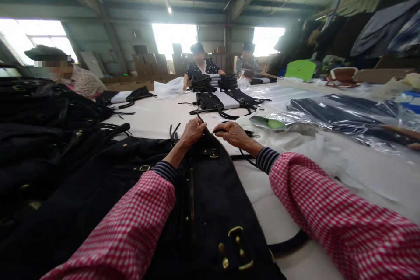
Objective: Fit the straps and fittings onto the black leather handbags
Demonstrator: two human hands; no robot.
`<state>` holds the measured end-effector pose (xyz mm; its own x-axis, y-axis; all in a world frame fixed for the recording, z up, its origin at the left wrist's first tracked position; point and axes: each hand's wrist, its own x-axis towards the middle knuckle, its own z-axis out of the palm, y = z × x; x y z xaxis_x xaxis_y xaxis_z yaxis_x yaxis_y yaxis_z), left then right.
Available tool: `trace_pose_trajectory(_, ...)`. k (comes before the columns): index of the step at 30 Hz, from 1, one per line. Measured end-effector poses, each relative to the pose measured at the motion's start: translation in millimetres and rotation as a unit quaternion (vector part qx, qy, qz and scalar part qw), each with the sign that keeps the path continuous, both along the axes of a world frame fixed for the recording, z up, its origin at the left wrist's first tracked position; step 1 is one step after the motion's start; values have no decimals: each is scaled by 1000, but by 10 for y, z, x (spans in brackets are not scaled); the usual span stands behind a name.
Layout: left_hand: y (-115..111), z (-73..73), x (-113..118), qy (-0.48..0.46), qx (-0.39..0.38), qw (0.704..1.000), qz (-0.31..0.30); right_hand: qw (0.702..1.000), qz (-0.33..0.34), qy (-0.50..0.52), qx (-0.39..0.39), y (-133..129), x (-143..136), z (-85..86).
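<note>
A black bag (216, 188) with gold-coloured buckles and a zipper lies flat in front of me. At its far corner my left hand (194, 131) is closed in a pinch on the edge of the bag. Just right of that corner my right hand (232, 134) is closed around a small dark item; its thin end pokes out toward the bag, but its kind is unclear. Beyond the right knuckles a dark piece with a metal clasp (253, 134) shows. A black strap (290, 245) curves out from the bag's right side onto the white table (262, 203).
More black bags (39, 148) are heaped at the left. Across the table lies a black bag with a white band (226, 100). Clear plastic with dark goods (344, 113) covers the right. Several people sit at the far side and left, near a green chair back (300, 70).
</note>
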<state>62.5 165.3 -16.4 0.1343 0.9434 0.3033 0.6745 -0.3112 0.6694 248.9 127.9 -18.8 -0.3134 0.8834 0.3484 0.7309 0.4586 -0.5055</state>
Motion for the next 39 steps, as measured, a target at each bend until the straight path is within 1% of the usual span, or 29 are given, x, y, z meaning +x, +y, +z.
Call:
trace_pose_trajectory(3, -15, -75, -71, -9, -1, 1000, 19, 999, 6, -40, 22, -33, -23, 83)
trace_pose_trajectory(6, -10, -153, 2, 0, 14, 999, 32, 990, 10, -133, 42, -166, 47, 132)
trace_pose_trajectory(9, -27, -199, 104, 20, 23, 999, 29, 971, 10, -233, 50, -328, 132, 135)
trace_pose_trajectory(12, -35, -201, 146, 28, 18, 999, 29, 963, 5, -263, 53, -392, 178, 110)
trace_pose_trajectory(14, -15, -183, 141, 24, 3, 999, 29, 972, -1, -231, 42, -357, 191, 86)
trace_pose_trajectory(15, 2, -172, 133, 21, -9, 999, 25, 981, 1, -193, 21, -322, 193, 72)
trace_pose_trajectory(17, 36, -150, 118, 10, -42, 999, 14, 994, 23, -98, -43, -241, 180, 37)
trace_pose_trajectory(19, 58, -133, 107, -8, -76, 997, 1, 993, 51, -28, -105, -174, 140, -4)
trace_pose_trajectory(21, 60, -121, 100, -36, -96, 995, -10, 987, 71, 12, -141, -135, 78, -44)
trace_pose_trajectory(24, 29, -105, 90, -108, -104, 988, -33, 978, 97, 91, -162, -112, 6, -73)
trace_pose_trajectory(26, 3, -99, 85, -174, -104, 978, -49, 974, 109, 137, -147, -98, 8, -72)
trace_pose_trajectory(29, -10, -118, 88, -268, -99, 957, -55, 977, 109, 145, -109, -62, 60, -75)
trace_pose_trajectory(32, 16, -186, 95, -332, -90, 937, -59, 988, 89, 113, -65, -22, 66, -96)
trace_pose_trajectory(36, 69, -288, 90, -374, -89, 920, -70, 997, 65, 33, 18, 15, -17, -72)
trace_pose_trajectory(39, 97, -334, 84, -382, -85, 918, -69, 996, 73, -29, 34, 20, -35, 9)
